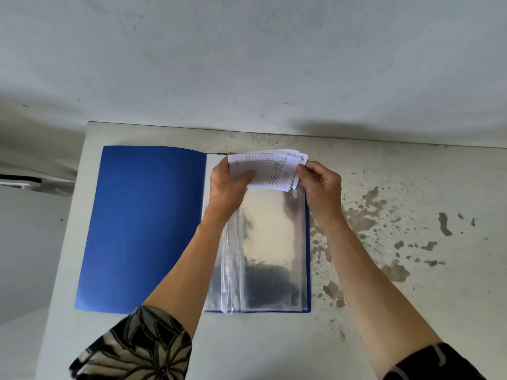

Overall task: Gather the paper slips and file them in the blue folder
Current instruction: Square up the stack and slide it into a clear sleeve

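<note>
The blue folder (142,229) lies open on the worktop (411,311), clear sleeves (269,242) on its right half. Both hands hold the paper slips (267,168) above the sleeves' far edge. Left hand (227,185): thumb across the top slip, fingers hidden behind the stack. Right hand (321,187): fingers (303,171) pinching the stack's right edge. Printed text on the slips is illegible. Glare obscures the sleeve contents.

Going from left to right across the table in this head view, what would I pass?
Open blue cover → left hand → stack of paper slips held in both hands above the clear plastic sleeves → right hand → stained, flaking patch of tabletop.
</note>
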`<state>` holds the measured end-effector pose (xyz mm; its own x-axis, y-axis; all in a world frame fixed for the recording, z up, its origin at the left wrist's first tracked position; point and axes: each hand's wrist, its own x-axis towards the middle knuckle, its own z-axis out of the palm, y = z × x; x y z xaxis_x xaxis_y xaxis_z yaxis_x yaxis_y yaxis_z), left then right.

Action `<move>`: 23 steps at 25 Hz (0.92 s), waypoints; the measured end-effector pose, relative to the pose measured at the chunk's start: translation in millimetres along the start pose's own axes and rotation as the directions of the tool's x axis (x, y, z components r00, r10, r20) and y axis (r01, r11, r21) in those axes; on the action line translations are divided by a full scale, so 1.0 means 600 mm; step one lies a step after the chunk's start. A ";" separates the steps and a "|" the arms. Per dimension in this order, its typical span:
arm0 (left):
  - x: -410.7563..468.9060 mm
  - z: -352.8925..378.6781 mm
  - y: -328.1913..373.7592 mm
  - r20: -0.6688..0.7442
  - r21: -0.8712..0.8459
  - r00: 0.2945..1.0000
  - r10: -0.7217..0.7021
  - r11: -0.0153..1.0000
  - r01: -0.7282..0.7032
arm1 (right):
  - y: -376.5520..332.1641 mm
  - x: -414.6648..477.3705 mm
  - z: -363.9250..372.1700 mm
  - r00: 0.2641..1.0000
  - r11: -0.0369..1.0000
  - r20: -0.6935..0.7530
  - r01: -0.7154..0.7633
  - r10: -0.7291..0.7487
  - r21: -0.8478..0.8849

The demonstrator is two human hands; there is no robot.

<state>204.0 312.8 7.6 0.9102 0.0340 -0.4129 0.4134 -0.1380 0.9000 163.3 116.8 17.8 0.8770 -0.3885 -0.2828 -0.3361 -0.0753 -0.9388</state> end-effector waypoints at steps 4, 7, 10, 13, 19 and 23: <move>-0.007 0.010 -0.003 -0.007 0.066 0.997 0.073 0.995 -0.072 | 0.001 -0.008 0.001 0.997 0.998 0.040 0.061 -0.060 -0.025; -0.007 0.016 -0.008 -0.006 0.090 0.998 0.070 0.994 -0.070 | 0.001 -0.014 0.009 0.997 0.999 0.059 0.052 -0.052 -0.008; -0.006 0.020 -0.006 0.010 0.095 0.997 0.076 0.992 -0.077 | 0.001 -0.015 0.015 0.997 0.997 0.042 0.073 -0.072 -0.040; -0.007 0.021 -0.005 0.014 0.107 0.996 0.089 0.990 -0.090 | 0.007 -0.012 0.016 0.997 0.994 0.034 0.069 -0.066 -0.082; -0.002 0.021 -0.008 -0.003 0.116 0.997 0.077 0.990 -0.076 | 0.012 -0.005 0.007 1.000 0.999 -0.010 0.003 -0.003 -0.047; 0.003 0.019 -0.011 -0.005 0.122 0.998 0.065 0.991 -0.063 | 0.016 0.001 -0.005 1.000 0.999 -0.018 -0.012 0.012 -0.029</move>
<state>202.5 302.7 -0.4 0.9351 0.0301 -0.3532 0.3485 -0.2594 0.9007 159.5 113.2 9.6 0.8667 -0.4056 -0.2902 -0.3566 -0.0973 -0.9292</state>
